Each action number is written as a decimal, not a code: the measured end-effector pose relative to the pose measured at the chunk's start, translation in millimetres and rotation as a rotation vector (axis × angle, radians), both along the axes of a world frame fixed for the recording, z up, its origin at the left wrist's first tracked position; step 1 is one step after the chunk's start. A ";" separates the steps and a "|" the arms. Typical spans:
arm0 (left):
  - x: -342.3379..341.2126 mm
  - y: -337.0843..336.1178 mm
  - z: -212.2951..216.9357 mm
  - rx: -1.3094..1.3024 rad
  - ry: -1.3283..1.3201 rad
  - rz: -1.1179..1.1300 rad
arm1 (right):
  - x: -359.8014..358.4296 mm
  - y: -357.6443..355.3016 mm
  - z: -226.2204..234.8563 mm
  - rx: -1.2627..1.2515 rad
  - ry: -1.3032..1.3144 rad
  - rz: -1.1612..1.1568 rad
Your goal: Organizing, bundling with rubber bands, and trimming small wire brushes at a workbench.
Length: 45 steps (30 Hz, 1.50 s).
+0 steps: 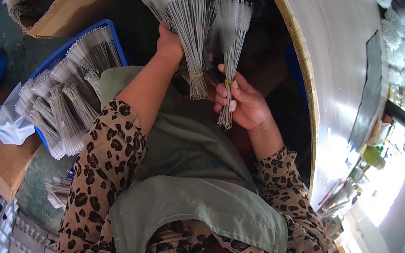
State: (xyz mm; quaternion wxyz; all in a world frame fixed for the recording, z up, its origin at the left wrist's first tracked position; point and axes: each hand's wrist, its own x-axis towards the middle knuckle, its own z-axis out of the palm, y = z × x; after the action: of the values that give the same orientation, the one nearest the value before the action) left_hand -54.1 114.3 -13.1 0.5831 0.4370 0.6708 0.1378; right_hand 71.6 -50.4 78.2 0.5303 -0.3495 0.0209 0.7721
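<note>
My left hand (169, 45) grips a large fanned bundle of thin wire brushes (181, 16), tied with a yellow rubber band near its lower end. My right hand (244, 104) holds a smaller bundle of the same brushes (232, 38), also banded in yellow, with the wire stems sticking out below my fingers. The two bundles stand side by side above my lap, bristle ends pointing away from me. I wear a green apron (191, 176) over leopard-print sleeves.
A blue crate (114, 35) at my left is heaped with several banded brush bundles (63, 98). Cardboard boxes (80, 3) stand behind and beside it. A pale table with a wooden edge (309, 89) curves along my right, with white brushes at its far end.
</note>
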 end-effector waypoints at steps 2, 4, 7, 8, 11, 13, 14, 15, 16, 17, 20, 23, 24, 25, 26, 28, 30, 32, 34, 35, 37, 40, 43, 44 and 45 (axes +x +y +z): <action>0.0 3.8 -29.2 0.045 -0.072 0.022 | -1.0 2.0 3.0 0.017 0.023 -0.009; -2.1 -0.1 -45.3 0.064 -0.146 0.022 | 2.4 -1.3 9.3 0.013 -0.041 0.028; -6.0 3.8 -52.5 0.043 -0.211 0.080 | 4.4 -0.9 19.4 0.009 0.010 0.042; -5.5 5.8 -53.2 0.042 -0.235 0.105 | 2.2 -1.9 25.3 0.012 0.003 0.052; 4.6 10.8 -45.1 0.066 -0.236 0.107 | 0.1 -6.8 33.9 -0.036 -0.065 0.073; 0.8 6.0 -46.9 0.087 -0.149 0.093 | -4.6 -9.2 43.1 -0.033 -0.084 0.088; -7.2 11.4 -54.0 -0.005 -0.234 0.036 | -8.4 -9.4 45.7 -0.046 -0.090 0.099; -5.1 11.1 -49.4 0.005 -0.243 0.032 | -9.7 -11.2 47.3 -0.064 -0.101 0.103; -4.3 7.2 -45.0 0.000 -0.253 0.039 | -10.4 -13.0 49.6 -0.074 -0.106 0.111; -2.9 6.4 -41.0 -0.005 -0.262 0.046 | -11.2 -14.3 50.1 -0.064 -0.114 0.109; -7.5 12.4 -45.8 0.008 -0.169 0.026 | -16.4 -13.5 54.2 -0.078 -0.112 0.137; -4.1 7.4 -37.0 -0.009 -0.174 0.035 | -16.6 -14.7 57.8 -0.088 -0.132 0.134; -3.5 7.4 -35.0 -0.014 -0.191 0.053 | -16.8 -14.2 59.1 -0.087 -0.135 0.134; -3.1 8.1 -34.4 -0.013 -0.194 0.053 | -17.2 -14.1 59.8 -0.084 -0.141 0.139; -3.1 8.4 -33.7 -0.035 -0.168 0.051 | -17.4 -14.5 60.3 -0.081 -0.146 0.143; -6.2 11.6 -42.2 -0.056 -0.140 0.054 | -17.9 -14.3 59.0 -0.069 -0.148 0.161; -3.8 19.0 -58.3 -0.049 -0.069 0.029 | -17.3 -12.5 60.2 -0.067 -0.151 0.170; -5.1 17.8 -53.7 -0.060 -0.106 0.043 | -19.9 -11.3 63.6 -0.045 -0.142 0.170; -4.2 21.1 -53.6 -0.048 -0.117 0.047 | -19.9 -6.4 69.6 -0.048 -0.136 0.170; -3.5 14.8 -53.7 -0.058 -0.116 0.037 | -20.3 -4.8 72.5 -0.039 -0.129 0.181; -3.4 13.6 -53.7 -0.063 -0.124 0.022 | -20.3 -2.2 78.3 -0.040 -0.131 0.165; -3.4 13.0 -56.0 -0.062 -0.134 0.013 | -22.0 -0.4 82.5 -0.033 -0.103 0.135; 0.9 18.1 -57.8 -0.058 -0.149 0.007 | -23.0 -0.8 83.4 -0.022 -0.084 0.126; -1.2 13.0 -58.6 -0.057 -0.155 0.005 | -22.9 -1.3 84.9 -0.022 -0.092 0.129; -1.7 12.1 -59.0 -0.054 -0.160 0.006 | -23.3 -1.2 86.0 -0.021 -0.098 0.135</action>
State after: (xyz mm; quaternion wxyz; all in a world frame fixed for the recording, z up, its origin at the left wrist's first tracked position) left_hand -55.8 126.4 -72.2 0.6459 0.4067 0.6270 0.1559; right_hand 48.3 -51.6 164.2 0.4738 -0.3929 -0.0206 0.7879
